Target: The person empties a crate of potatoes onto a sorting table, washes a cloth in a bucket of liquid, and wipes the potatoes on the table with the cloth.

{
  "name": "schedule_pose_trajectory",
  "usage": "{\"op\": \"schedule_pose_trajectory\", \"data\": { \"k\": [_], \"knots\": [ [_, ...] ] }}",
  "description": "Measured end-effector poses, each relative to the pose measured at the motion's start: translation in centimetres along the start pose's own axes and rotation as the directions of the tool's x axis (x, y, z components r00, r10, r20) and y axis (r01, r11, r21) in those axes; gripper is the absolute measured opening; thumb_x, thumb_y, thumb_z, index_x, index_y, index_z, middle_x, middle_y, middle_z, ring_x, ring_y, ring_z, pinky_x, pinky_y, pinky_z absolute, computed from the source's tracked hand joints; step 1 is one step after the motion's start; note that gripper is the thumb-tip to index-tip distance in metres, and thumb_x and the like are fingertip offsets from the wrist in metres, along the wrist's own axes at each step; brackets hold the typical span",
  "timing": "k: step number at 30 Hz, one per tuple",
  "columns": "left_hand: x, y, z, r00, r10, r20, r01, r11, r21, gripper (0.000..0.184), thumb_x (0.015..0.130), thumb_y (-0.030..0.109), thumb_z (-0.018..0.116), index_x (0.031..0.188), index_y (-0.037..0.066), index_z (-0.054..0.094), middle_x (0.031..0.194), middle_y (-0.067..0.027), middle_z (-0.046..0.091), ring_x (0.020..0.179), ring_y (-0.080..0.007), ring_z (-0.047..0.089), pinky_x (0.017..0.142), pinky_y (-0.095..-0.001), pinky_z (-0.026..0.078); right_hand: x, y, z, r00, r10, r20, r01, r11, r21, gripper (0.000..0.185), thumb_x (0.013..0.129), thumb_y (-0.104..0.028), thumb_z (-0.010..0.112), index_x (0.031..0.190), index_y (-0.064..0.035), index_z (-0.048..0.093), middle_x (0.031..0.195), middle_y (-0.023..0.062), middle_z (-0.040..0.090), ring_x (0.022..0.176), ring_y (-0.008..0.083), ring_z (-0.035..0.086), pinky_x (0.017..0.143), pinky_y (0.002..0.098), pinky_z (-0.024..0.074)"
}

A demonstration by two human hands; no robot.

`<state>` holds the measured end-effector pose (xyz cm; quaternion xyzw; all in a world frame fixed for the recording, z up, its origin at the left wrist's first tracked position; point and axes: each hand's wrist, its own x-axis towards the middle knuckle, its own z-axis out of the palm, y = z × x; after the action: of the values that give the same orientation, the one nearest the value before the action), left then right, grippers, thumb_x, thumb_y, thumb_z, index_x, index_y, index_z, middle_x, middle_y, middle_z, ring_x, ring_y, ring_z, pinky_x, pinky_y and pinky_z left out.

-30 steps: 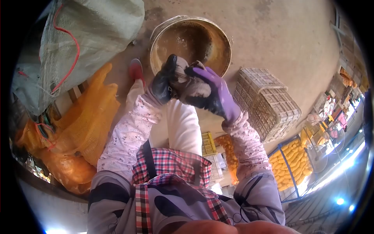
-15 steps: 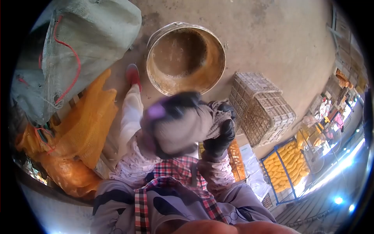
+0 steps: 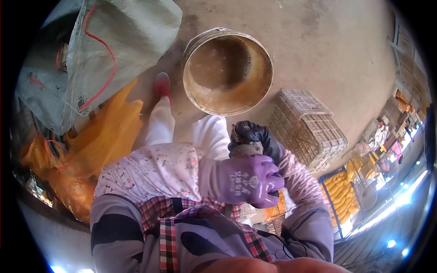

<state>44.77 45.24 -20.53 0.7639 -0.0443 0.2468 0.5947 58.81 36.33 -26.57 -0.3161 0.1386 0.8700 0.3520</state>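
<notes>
My left hand (image 3: 250, 181), in a purple glove with white print on its back, is closed, its fingers curled toward the right. Just above it, my right hand (image 3: 256, 136) wears a dark, wet-looking glove and is wrapped round a bunched grey cloth (image 3: 247, 149). A short piece of the cloth shows between the two hands; the rest is hidden by the gloves. Both hands are close together in front of my plaid apron (image 3: 168, 241), below a round bucket (image 3: 185, 75) of murky brown water with some foam at its edge.
Stacked pale plastic crates (image 3: 309, 129) stand right of the bucket. At the left are a large grey-green sack (image 3: 132, 36) with a red cord and orange mesh bags (image 3: 107, 132). A blue-framed rack of yellow sacks (image 3: 340, 195) is at the lower right. My red shoe (image 3: 162, 86) is beside the bucket.
The hands have come down from the bucket's near rim to the front of my body. The cloth, spread wide half a second ago, is now bunched and mostly covered by the gloves.
</notes>
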Motion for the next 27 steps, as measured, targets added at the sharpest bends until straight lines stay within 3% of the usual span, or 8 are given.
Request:
{"op": "schedule_pose_trajectory", "data": {
  "k": [2, 5, 8, 13, 16, 22, 23, 27],
  "knots": [
    [0.3, 0.2, 1.1, 1.000, 0.027, 0.010, -0.028, 0.996, 0.087, 0.013, 0.064, 0.023, 0.062, 0.077, 0.021, 0.059, 0.088, -0.0019, 0.055, 0.073, -0.0202, 0.052, 0.059, -0.0324, 0.043, 0.8, -1.0, -0.4, 0.982, -0.100, 0.163, 0.171, 0.839, -0.516, 0.027, 0.090, -0.023, 0.048, 0.098, 0.0014, 0.056, 0.086, 0.0119, 0.059, 0.077, 0.0208, 0.060, 0.075, 0.0340, 0.0500],
    [0.7, 0.4, 2.0, 1.000, 0.019, -0.012, -0.017, 0.988, 0.153, 0.010, 0.063, 0.025, 0.063, 0.067, 0.019, 0.055, 0.084, -0.0017, 0.054, 0.071, -0.0209, 0.051, 0.059, -0.0323, 0.042, 2.9, -3.3, -0.3, 0.875, -0.078, 0.479, 0.455, 0.471, -0.755, 0.015, 0.084, -0.012, 0.059, 0.092, 0.0001, 0.059, 0.086, 0.0103, 0.060, 0.078, 0.0213, 0.059, 0.071, 0.0331, 0.0487],
    [1.3, 0.0, 3.0, 0.997, -0.001, 0.074, -0.013, 0.981, 0.193, 0.012, 0.064, 0.025, 0.064, 0.069, 0.018, 0.055, 0.086, -0.0026, 0.054, 0.073, -0.0220, 0.051, 0.060, -0.0330, 0.042, 0.7, 1.0, -4.7, 0.997, -0.019, -0.073, -0.021, 0.859, -0.511, 0.031, 0.096, -0.025, 0.042, 0.100, 0.0022, 0.055, 0.087, 0.0119, 0.061, 0.079, 0.0173, 0.060, 0.074, 0.0316, 0.0499],
    [1.4, -1.9, 4.6, 0.971, -0.055, 0.231, 0.003, 0.975, 0.222, 0.015, 0.065, 0.025, 0.064, 0.073, 0.017, 0.055, 0.089, -0.0042, 0.054, 0.077, -0.0237, 0.051, 0.063, -0.0341, 0.043, 4.0, -1.9, -2.8, 0.981, 0.154, -0.118, -0.192, 0.695, -0.692, 0.017, 0.087, -0.014, 0.052, 0.085, 0.0014, 0.059, 0.080, 0.0077, 0.061, 0.074, 0.0164, 0.059, 0.069, 0.0290, 0.0477],
    [0.9, -2.9, 5.2, 0.947, -0.082, 0.310, 0.013, 0.976, 0.218, 0.016, 0.066, 0.026, 0.065, 0.075, 0.016, 0.055, 0.091, -0.0052, 0.054, 0.079, -0.0247, 0.052, 0.065, -0.0347, 0.043, 5.1, -2.7, -4.2, 0.988, 0.142, 0.062, 0.024, 0.256, -0.966, 0.012, 0.082, -0.009, 0.058, 0.082, 0.0010, 0.063, 0.077, 0.0116, 0.062, 0.071, 0.0245, 0.060, 0.067, 0.0323, 0.0471],
    [0.3, -6.2, 5.5, 0.885, -0.085, 0.458, -0.011, 0.979, 0.204, 0.020, 0.067, 0.026, 0.066, 0.080, 0.015, 0.056, 0.095, -0.0071, 0.053, 0.083, -0.0267, 0.052, 0.068, -0.0361, 0.043, 8.1, -1.6, -6.9, 0.976, 0.126, 0.177, 0.217, -0.549, -0.807, 0.006, 0.070, -0.009, 0.063, 0.069, -0.0046, 0.059, 0.066, 0.0112, 0.057, 0.066, 0.0297, 0.059, 0.059, 0.0360, 0.0468],
    [0.2, -6.5, 5.5, 0.878, -0.082, 0.472, -0.017, 0.979, 0.202, 0.021, 0.067, 0.026, 0.066, 0.081, 0.014, 0.056, 0.096, -0.0074, 0.053, 0.084, -0.0271, 0.052, 0.069, -0.0363, 0.044, 8.1, -1.9, -7.3, 0.958, 0.077, 0.275, 0.281, -0.425, -0.861, 0.007, 0.066, -0.010, 0.063, 0.064, -0.0072, 0.056, 0.065, 0.0083, 0.057, 0.064, 0.0287, 0.059, 0.057, 0.0365, 0.0476],
    [-0.5, -7.1, 5.4, 0.862, -0.066, 0.503, -0.040, 0.979, 0.198, 0.023, 0.069, 0.026, 0.067, 0.084, 0.013, 0.056, 0.098, -0.0086, 0.053, 0.087, -0.0284, 0.052, 0.071, -0.0372, 0.044, 9.6, -0.6, -9.6, 0.962, 0.122, 0.244, 0.259, -0.690, -0.676, 0.007, 0.066, -0.011, 0.063, 0.065, -0.0068, 0.058, 0.064, 0.0097, 0.055, 0.062, 0.0282, 0.057, 0.055, 0.0367, 0.0469]
  ]
}}
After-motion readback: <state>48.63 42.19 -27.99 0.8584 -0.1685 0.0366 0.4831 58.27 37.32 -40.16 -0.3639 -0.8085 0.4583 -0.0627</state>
